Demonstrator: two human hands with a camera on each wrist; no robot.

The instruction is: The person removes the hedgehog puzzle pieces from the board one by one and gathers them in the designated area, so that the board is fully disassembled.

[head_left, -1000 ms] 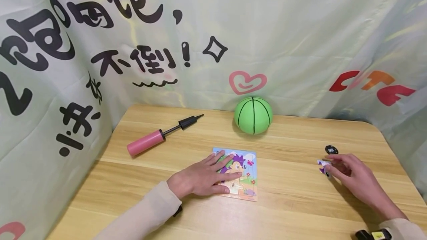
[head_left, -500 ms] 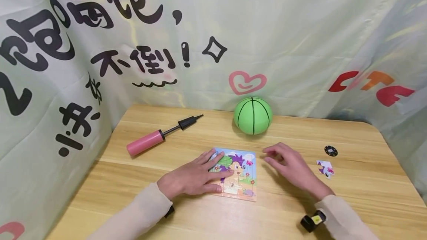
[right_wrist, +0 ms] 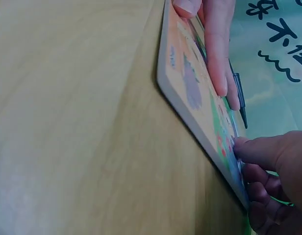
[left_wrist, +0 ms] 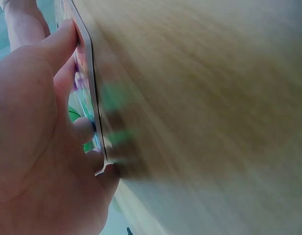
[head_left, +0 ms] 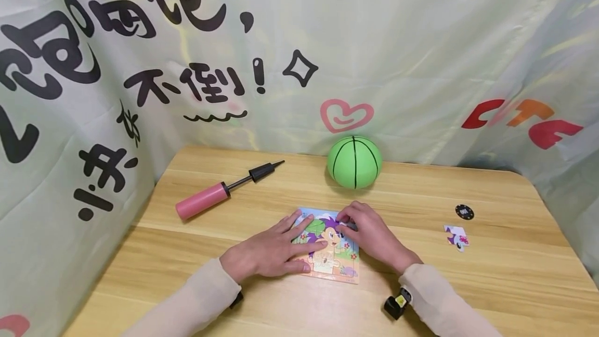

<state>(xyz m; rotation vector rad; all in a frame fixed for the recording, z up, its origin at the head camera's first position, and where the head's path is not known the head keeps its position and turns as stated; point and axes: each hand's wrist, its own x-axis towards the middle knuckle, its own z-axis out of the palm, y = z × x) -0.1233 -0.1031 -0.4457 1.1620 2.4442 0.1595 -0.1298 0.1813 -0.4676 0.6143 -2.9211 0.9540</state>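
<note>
A square jigsaw puzzle (head_left: 345, 269) with a purple-haired hedgehog lies on the wooden table. My left hand (head_left: 269, 249) rests on its left part with the fingers spread and nearly straight. The right hand (head_left: 374, 235) is at the puzzle's upper right corner, its fingers bent and the fingertips down by the hedgehog's face. In the right wrist view the thumb touches the face of the puzzle (right_wrist: 192, 90) near the far edge, the other fingers curled beside it. I cannot tell whether a piece is pinched there. One loose puzzle piece (head_left: 457, 235) with a butterfly lies farther right.
Behind the puzzle a green ball (head_left: 354, 163) stands near the hanging cloth (head_left: 421, 56). A pink hand pump (head_left: 203, 202) lies at the left. Just above the loose piece is a black poker chip (head_left: 465, 211). Both wrists carry small black cameras.
The right hand has let go of the loose piece at the right and moved left to the puzzle's upper right corner. My left hand has slid slightly left, still on the puzzle.
</note>
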